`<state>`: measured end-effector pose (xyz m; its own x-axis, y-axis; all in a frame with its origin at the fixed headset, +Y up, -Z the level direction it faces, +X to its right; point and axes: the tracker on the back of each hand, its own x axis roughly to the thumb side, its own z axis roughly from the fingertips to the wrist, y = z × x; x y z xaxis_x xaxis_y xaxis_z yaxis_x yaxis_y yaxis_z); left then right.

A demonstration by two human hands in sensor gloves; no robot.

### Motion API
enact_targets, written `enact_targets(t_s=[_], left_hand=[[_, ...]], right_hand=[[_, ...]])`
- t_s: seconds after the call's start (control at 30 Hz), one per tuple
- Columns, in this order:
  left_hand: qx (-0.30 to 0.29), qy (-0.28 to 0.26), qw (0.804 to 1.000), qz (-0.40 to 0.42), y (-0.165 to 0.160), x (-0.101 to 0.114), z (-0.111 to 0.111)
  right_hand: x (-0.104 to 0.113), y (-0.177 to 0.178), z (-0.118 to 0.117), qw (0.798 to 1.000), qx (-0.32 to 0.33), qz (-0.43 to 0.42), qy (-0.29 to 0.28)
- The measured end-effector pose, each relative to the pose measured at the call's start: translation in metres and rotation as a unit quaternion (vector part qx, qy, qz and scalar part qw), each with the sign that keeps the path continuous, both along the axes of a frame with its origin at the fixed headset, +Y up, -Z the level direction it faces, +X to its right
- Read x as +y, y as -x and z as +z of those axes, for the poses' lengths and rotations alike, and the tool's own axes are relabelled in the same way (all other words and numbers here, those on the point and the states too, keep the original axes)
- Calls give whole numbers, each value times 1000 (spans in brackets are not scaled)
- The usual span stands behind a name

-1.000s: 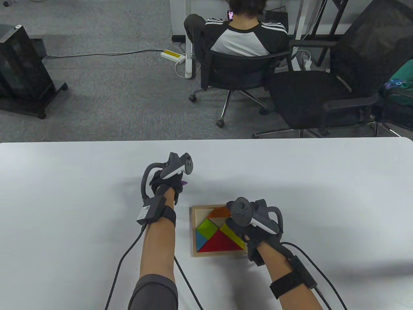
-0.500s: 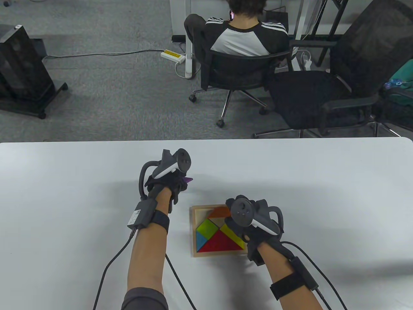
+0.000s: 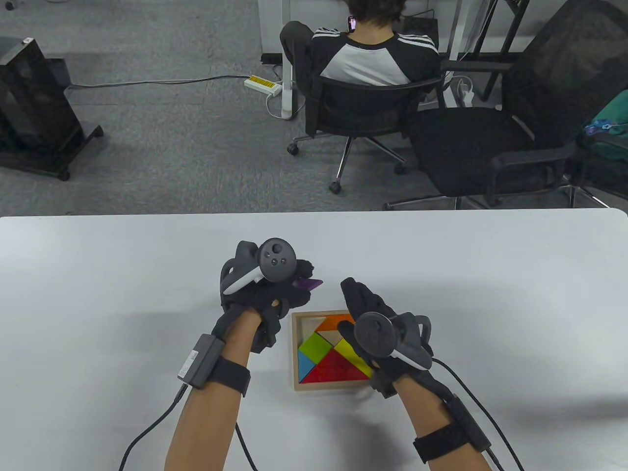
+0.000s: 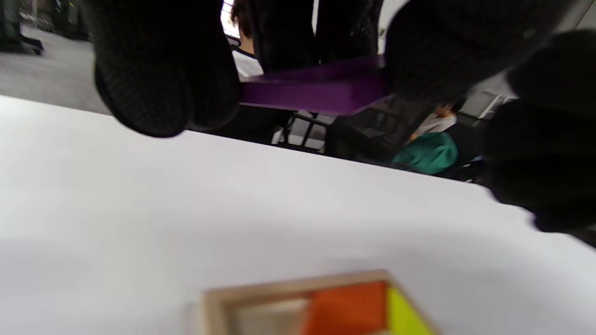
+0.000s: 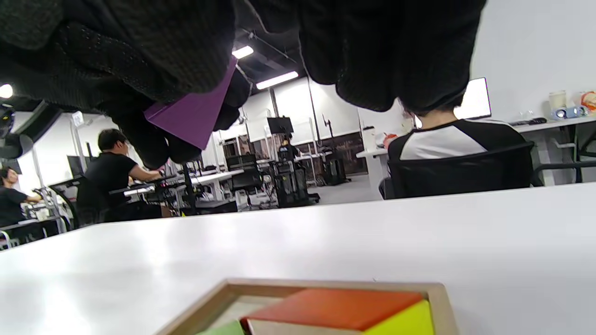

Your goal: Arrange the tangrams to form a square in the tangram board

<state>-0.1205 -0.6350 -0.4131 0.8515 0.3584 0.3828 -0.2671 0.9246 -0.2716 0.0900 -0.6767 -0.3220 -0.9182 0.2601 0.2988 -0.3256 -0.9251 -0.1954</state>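
Note:
The wooden tangram board [image 3: 296, 353] lies near the table's front, holding orange [image 3: 333, 323], green [image 3: 315, 347], blue [image 3: 305, 364], red [image 3: 336, 369] and yellow [image 3: 351, 354] pieces. Bare wood shows in its top-left corner. My left hand [image 3: 300, 282] hovers just above and left of the board, pinching a purple piece [image 3: 309, 283] off the table. In the left wrist view the purple piece [image 4: 316, 88] sits between my fingertips, above the board [image 4: 298, 286]. My right hand [image 3: 357, 300] is over the board's upper right corner, fingers stretched forward, holding nothing. The right wrist view shows the purple piece [image 5: 195, 111] ahead.
The white table [image 3: 490, 274] stretches wide on both sides of the board. Glove cables [image 3: 147, 431] trail off the front edge. Beyond the far edge a person sits in an office chair [image 3: 363, 113], with a second black chair [image 3: 495, 147] beside it.
My left hand has carried the purple piece to the right and nearer, up to the board's top-left corner. My right hand's fingers have lifted and stretched forward over the board.

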Motion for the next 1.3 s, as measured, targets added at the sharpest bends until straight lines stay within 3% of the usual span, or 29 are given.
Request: enact_targets(t_s=[0.3, 0.63, 1.03, 1.3], left_hand=[[-56, 85, 993, 65, -20, -19, 35], [-87, 166, 977, 100, -32, -50, 52], [-91, 204, 965, 138, -28, -78, 53], [-106, 194, 961, 164, -26, -83, 53]], right_hand=[[10, -6, 24, 998, 59, -12, -20], [-3, -8, 40, 995, 98, 15, -10], [-17, -1, 47, 990, 122, 54, -49], [-16, 0, 49, 986, 122, 83, -74]])
